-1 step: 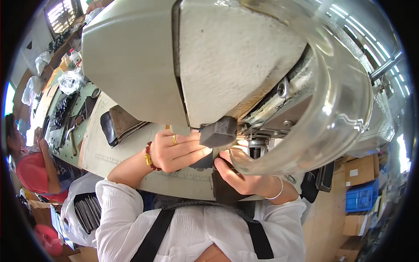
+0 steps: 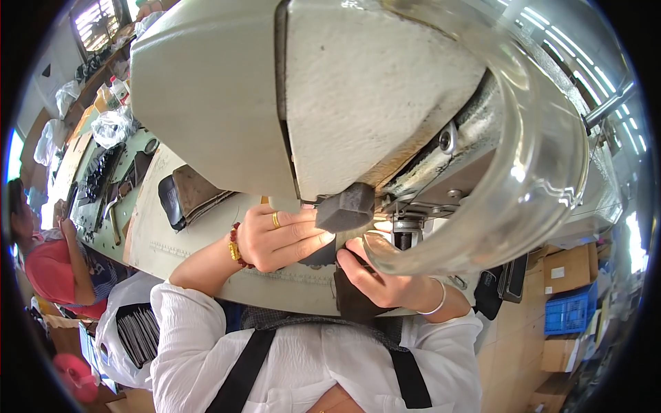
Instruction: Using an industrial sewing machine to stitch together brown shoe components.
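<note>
Both hands work close under the large cream head of a sewing machine (image 2: pixel 372 89). My left hand (image 2: pixel 282 237) reaches in from the left, its fingers stretched out together and lying flat; a grey foam block (image 2: pixel 346 208) on the machine hides some fingertips. My right hand (image 2: pixel 379 279) is bent around a dark brown piece of leather-like material (image 2: pixel 358 299), thumb and fingers closing on its upper part. The piece hangs toward the table's front edge. Between the hands, its upper end and the needle area are hidden.
A curved clear plastic shield (image 2: pixel 523 165) arches over the right side. On the pale table (image 2: pixel 165 234) lies a stack of brown and black pieces (image 2: pixel 193 193). A person in red (image 2: pixel 51 265) sits at the left. Cartons and a blue crate (image 2: pixel 566 313) stand at the right.
</note>
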Demonstrator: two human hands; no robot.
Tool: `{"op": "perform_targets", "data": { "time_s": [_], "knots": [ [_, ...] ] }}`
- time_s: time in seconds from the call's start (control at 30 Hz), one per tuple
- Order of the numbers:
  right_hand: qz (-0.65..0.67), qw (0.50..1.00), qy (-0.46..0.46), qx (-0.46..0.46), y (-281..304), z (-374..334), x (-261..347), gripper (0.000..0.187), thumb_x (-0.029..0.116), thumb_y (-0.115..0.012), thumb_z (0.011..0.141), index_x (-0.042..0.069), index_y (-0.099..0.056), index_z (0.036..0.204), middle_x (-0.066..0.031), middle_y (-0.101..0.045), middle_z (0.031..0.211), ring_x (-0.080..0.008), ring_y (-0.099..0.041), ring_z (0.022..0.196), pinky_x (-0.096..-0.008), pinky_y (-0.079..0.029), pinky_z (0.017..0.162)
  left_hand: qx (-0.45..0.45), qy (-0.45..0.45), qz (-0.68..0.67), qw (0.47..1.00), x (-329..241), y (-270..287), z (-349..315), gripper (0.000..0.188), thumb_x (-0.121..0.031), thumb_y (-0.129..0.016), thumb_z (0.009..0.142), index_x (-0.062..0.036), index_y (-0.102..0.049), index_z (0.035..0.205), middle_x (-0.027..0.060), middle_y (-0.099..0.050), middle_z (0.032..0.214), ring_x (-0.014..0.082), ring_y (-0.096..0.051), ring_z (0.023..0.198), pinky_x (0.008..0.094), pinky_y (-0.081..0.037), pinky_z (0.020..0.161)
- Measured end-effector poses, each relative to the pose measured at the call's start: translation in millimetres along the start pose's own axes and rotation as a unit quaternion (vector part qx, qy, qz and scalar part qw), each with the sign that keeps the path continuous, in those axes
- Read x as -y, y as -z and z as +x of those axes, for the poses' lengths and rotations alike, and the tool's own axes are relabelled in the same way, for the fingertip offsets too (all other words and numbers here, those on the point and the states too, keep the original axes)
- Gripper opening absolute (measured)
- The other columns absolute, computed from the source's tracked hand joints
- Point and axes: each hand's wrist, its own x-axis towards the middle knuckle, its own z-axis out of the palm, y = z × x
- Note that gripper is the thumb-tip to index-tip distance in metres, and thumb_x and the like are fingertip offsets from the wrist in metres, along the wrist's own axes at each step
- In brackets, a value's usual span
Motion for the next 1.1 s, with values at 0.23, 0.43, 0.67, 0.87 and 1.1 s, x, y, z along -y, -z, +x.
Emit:
{"op": "perform_targets", "data": {
  "time_s": [0.23, 0.43, 0.67, 0.87, 1.1],
  "knots": [
    [0.022, 0.999, -0.013, -0.045, -3.3, 0.5, 8.0, 0.020, 0.001, -0.078, 0.073, -0.003, -0.076, 0.093, -0.0144, -0.069, 0.095, -0.0233, -0.068, 0.076, -0.0330, -0.059, 0.069, 0.002, 0.027, -0.079, 0.997, -1.4, -9.8, -3.2, 0.024, -0.012, -0.074, 0.080, -0.0020, -0.077, 0.101, 0.0093, -0.076, 0.093, 0.0247, -0.076, 0.088, 0.0309, -0.063, 0.065],
    [0.018, 0.996, -0.015, -0.086, -8.2, 1.6, 11.4, 0.021, 0.002, -0.079, 0.070, -0.003, -0.075, 0.091, -0.0109, -0.070, 0.090, -0.0200, -0.066, 0.070, -0.0278, -0.053, 0.062, -0.033, -0.033, -0.051, 0.998, 3.2, -4.2, 6.0, 0.021, -0.012, -0.071, 0.082, 0.0009, -0.076, 0.099, 0.0125, -0.076, 0.096, 0.0259, -0.077, 0.087, 0.0350, -0.067, 0.075],
    [0.000, 0.993, -0.065, -0.095, -9.6, -0.4, 18.7, 0.022, 0.010, -0.080, 0.071, 0.001, -0.076, 0.091, -0.0060, -0.071, 0.090, -0.0176, -0.067, 0.071, -0.0274, -0.040, 0.078, -0.002, -0.084, -0.012, 0.996, 4.3, -4.4, 1.7, 0.023, -0.017, -0.070, 0.085, 0.0014, -0.075, 0.098, 0.0143, -0.076, 0.099, 0.0260, -0.077, 0.089, 0.0377, -0.067, 0.081],
    [-0.005, 0.993, -0.073, -0.094, -8.7, -1.5, 19.6, 0.025, 0.008, -0.079, 0.072, 0.001, -0.076, 0.095, -0.0049, -0.071, 0.090, -0.0161, -0.066, 0.070, -0.0301, -0.041, 0.082, 0.016, -0.071, -0.009, 0.997, -0.1, 2.8, 8.8, 0.021, -0.017, -0.072, 0.085, -0.0004, -0.075, 0.096, 0.0125, -0.076, 0.098, 0.0250, -0.076, 0.088, 0.0363, -0.067, 0.081],
    [-0.037, 0.994, -0.048, -0.090, -7.9, 3.9, 11.7, 0.017, 0.006, -0.079, 0.081, 0.002, -0.077, 0.098, -0.0038, -0.072, 0.093, -0.0074, -0.063, 0.068, -0.0179, -0.040, 0.052, -0.001, -0.080, 0.018, 0.997, -1.7, 5.6, 17.9, 0.019, -0.016, -0.075, 0.080, -0.0016, -0.074, 0.093, 0.0093, -0.075, 0.096, 0.0224, -0.075, 0.085, 0.0348, -0.067, 0.080]
  ]
}}
